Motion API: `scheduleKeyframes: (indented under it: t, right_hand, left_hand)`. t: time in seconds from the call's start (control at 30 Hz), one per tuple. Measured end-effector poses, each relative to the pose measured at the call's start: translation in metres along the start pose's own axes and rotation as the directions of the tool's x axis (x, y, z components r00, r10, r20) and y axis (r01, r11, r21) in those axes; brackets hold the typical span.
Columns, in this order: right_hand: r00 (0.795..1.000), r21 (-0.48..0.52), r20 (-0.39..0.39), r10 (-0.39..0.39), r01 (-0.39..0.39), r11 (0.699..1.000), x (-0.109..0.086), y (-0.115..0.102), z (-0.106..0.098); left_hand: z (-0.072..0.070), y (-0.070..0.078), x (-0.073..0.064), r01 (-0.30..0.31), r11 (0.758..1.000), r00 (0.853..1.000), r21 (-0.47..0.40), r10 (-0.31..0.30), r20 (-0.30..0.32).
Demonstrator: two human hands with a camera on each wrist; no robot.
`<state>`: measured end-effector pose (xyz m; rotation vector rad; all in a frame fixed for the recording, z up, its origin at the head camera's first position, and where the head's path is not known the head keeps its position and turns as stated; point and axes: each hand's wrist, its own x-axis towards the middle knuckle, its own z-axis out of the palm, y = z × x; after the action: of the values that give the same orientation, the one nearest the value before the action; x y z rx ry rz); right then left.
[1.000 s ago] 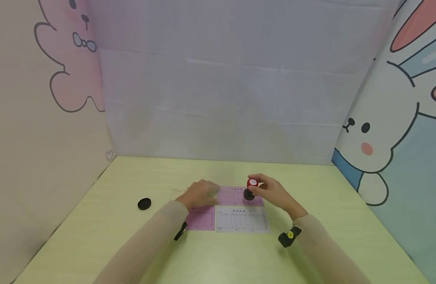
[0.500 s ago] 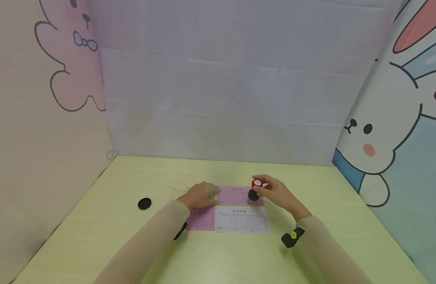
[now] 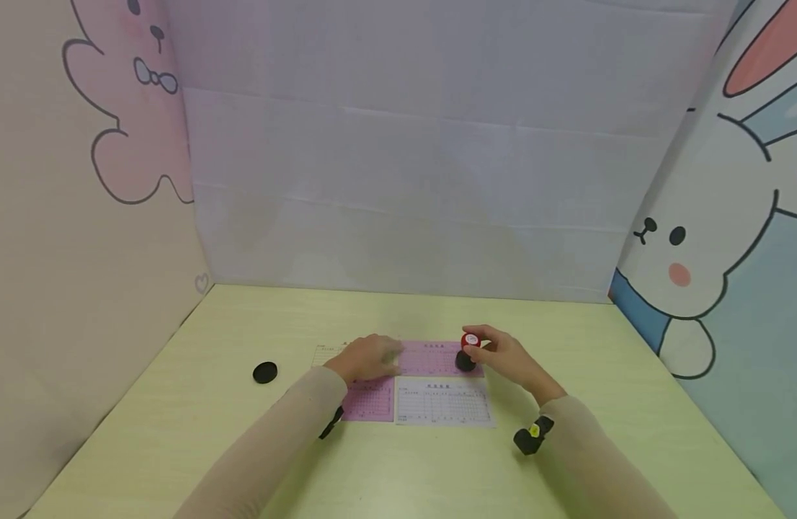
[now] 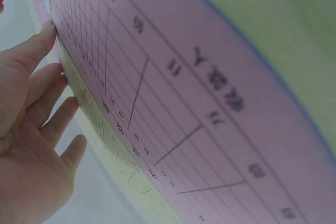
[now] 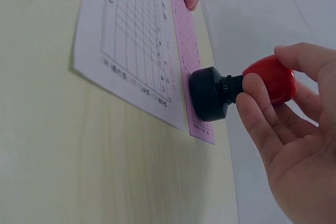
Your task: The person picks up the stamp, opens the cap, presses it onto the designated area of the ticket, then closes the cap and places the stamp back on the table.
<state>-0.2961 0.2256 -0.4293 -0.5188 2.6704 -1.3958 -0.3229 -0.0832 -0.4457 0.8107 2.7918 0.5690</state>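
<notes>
My right hand grips the red knob of a stamp with thumb and fingers. The stamp's black round base is down on the right part of the upper-right pink form, as the right wrist view shows. My left hand rests over the forms, its fingers extended to the left edge of that pink form. Beneath and around it lie a yellowish form, partly covered, and a second pink form. In the left wrist view the fingers lie straight and spread, holding nothing.
A white form lies in front of the upper-right pink one. A round black cap lies left of the papers on the pale wooden table. Cloth walls with cartoon animals enclose the back and sides.
My right hand has carried the stamp a little to the right along the pink form, then slightly down toward me. The left hand has stayed nearly still.
</notes>
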Motion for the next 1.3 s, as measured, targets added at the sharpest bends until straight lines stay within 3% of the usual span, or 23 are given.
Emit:
scheduleKeyframes:
  t: [0.23,0.47,0.7,0.83,0.93,1.07,1.3]
  right_hand:
    - [1.0,-0.004,0.001,-0.004,0.004,1.0,-0.003,-0.005,0.0]
    - [1.0,-0.006,0.011,-0.002,0.002,1.0,-0.011,-0.03,-0.001]
    - [1.0,-0.021,-0.003,-0.003,0.003,1.0,-0.001,-0.005,0.001]
    - [1.0,-0.016,0.007,-0.006,0.007,1.0,-0.006,-0.022,-0.001]
    - [1.0,-0.006,0.017,-0.014,0.014,1.0,-0.006,-0.022,-0.001]
    - [1.0,0.03,0.008,-0.008,0.008,1.0,0.002,-0.001,0.002]
    - [1.0,0.052,-0.004,-0.005,0.005,0.999,0.003,0.004,0.005]
  left_hand:
    - [-0.002,0.001,-0.001,0.001,1.0,1.0,0.026,-0.001,0.003]
    - [-0.004,0.003,-0.003,0.009,1.0,1.0,0.013,-0.01,0.004]
    - [-0.007,0.007,-0.005,0.038,0.999,0.999,-0.013,-0.038,0.01]
    - [-0.006,0.006,-0.004,0.04,0.999,0.999,0.0,-0.04,0.004]
    - [-0.006,0.006,-0.003,0.034,0.999,0.999,0.007,-0.034,0.002]
    - [-0.005,0.006,-0.003,0.026,1.0,1.0,0.011,-0.026,-0.002]
    - [-0.002,0.002,-0.002,0.014,1.0,1.0,0.024,-0.014,-0.003]
